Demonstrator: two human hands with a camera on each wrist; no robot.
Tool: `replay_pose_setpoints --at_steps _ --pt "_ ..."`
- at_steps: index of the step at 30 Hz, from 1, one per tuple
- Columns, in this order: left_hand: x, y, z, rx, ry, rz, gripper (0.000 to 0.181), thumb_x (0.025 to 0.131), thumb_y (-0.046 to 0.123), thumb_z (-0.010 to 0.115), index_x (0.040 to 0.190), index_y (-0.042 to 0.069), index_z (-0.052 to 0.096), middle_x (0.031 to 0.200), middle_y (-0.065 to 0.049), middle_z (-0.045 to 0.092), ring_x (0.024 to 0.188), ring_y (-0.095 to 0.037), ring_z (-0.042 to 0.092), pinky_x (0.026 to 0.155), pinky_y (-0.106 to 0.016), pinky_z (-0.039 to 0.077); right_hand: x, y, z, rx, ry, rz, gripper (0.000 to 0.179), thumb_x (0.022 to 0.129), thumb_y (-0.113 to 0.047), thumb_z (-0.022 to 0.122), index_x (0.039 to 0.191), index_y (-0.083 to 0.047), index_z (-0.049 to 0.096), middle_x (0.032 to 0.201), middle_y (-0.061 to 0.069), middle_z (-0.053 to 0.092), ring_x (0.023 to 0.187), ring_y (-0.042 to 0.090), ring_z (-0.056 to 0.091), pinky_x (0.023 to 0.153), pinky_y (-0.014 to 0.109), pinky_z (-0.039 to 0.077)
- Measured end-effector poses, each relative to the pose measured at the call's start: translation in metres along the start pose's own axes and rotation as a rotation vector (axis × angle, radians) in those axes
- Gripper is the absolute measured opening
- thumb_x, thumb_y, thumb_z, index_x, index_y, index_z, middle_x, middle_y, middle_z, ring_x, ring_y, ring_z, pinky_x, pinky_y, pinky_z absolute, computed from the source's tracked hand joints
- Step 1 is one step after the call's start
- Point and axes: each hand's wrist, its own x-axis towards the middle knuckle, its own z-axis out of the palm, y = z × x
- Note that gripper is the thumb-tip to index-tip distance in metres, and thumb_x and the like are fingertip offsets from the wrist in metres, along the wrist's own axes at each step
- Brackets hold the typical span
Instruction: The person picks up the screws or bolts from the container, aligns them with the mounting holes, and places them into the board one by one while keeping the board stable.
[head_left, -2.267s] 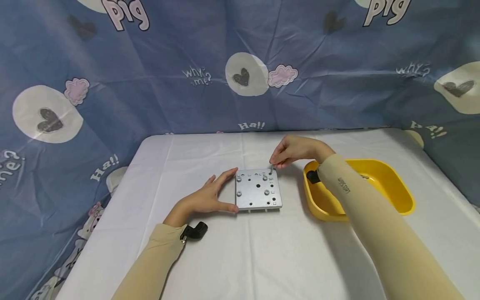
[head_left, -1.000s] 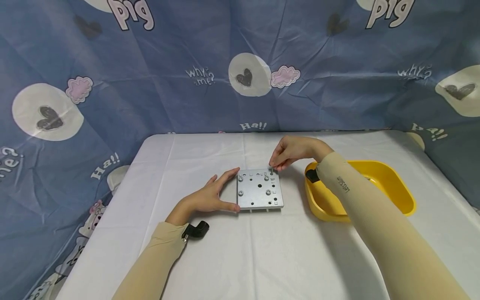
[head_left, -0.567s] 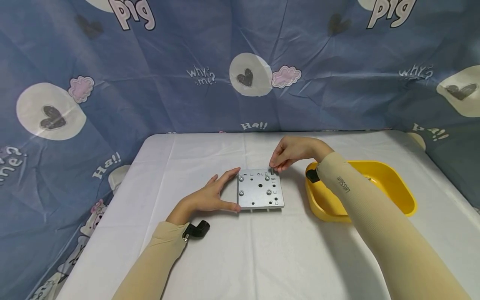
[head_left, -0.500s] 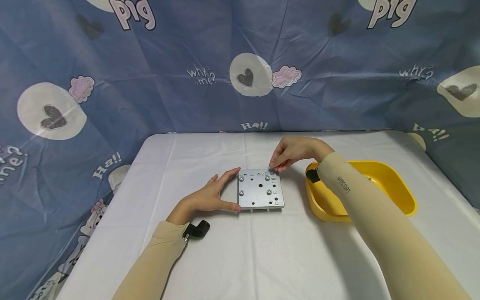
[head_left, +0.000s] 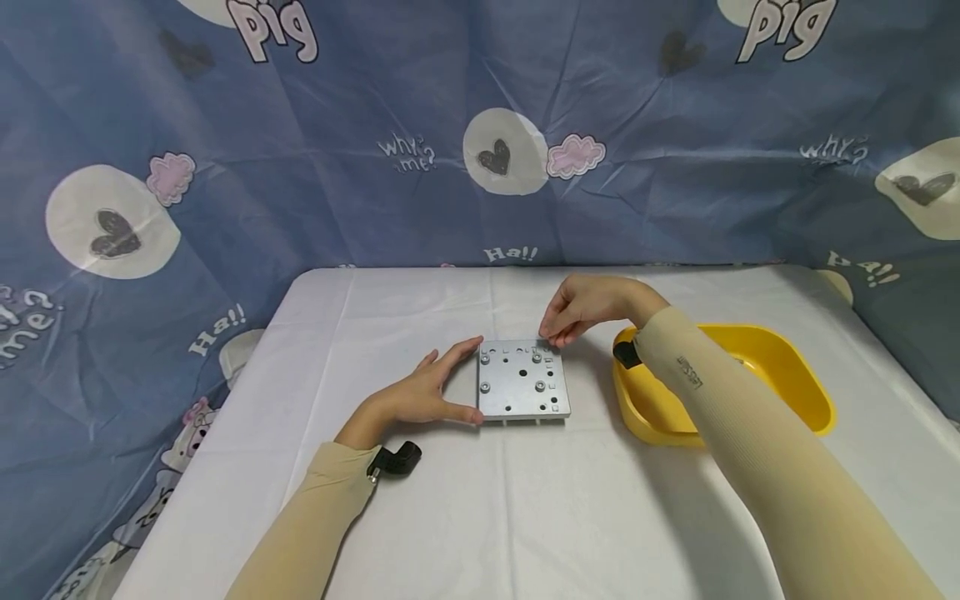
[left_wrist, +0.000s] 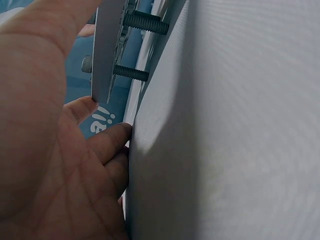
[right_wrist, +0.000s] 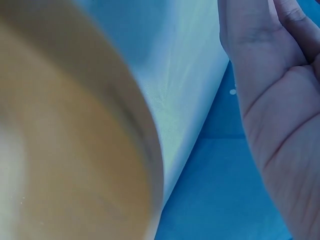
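Note:
A square silver metal plate [head_left: 513, 398] with several holes and socket-head screws stands raised over the table, threaded shanks [left_wrist: 145, 22] poking out beneath it in the left wrist view. My left hand [head_left: 420, 396] grips its left side, thumb at the near corner and index finger at the far one. At the back right corner my right hand [head_left: 577, 308] pinches a small screw between thumb and fingertips, right down at the plate's surface. The fingers mostly hide that screw. In the right wrist view the right palm [right_wrist: 275, 110] shows, but not the fingertips.
A yellow plastic bin [head_left: 813, 404] stands right of the plate, under the right forearm, with small metal pieces [head_left: 741, 362] partly visible inside. White cloth [head_left: 420, 533] covers the table. A blue patterned curtain [head_left: 360, 208] hangs behind it.
The screw in my right fingers has gone down into the back right hole; its shaft, visible above the plate earlier, no longer shows. The left hand has kept its place on the plate.

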Motion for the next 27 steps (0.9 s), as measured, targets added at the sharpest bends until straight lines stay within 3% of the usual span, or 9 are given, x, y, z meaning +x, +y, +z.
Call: replay_pose_setpoints --at_steps 13,21,27 --pt "0.001 -0.002 0.002 -0.001 0.004 0.012 0.125 0.078 0.057 0.093 0.173 0.032 0.016 0.18 -0.009 0.025 0.167 -0.041 0.019 0.137 -0.062 -0.006 -0.007 0.001 -0.001 -0.006 -0.014 -0.014 0.028 0.104 -0.008 0.07 0.123 0.013 0.07 0.09 0.001 0.079 0.082 0.008 0.073 0.088 0.027 0.066" --pt "-0.001 0.001 -0.001 0.006 -0.004 -0.005 0.122 0.082 0.05 0.093 0.174 0.033 0.015 0.181 -0.006 0.021 0.168 -0.036 0.015 0.138 -0.059 -0.008 -0.012 -0.001 -0.002 -0.062 -0.007 -0.046 0.033 0.104 -0.012 0.071 0.127 0.011 0.069 0.096 0.003 0.079 0.087 0.009 0.074 0.097 0.035 0.066" --pt "0.0 0.002 -0.001 0.011 -0.013 -0.023 0.123 0.081 0.052 0.093 0.174 0.035 0.013 0.182 -0.004 0.019 0.169 -0.037 0.01 0.138 -0.059 -0.008 -0.021 0.005 -0.006 -0.071 0.025 -0.048 0.035 0.104 -0.013 0.072 0.129 0.012 0.068 0.099 0.005 0.079 0.088 0.01 0.074 0.097 0.035 0.066"
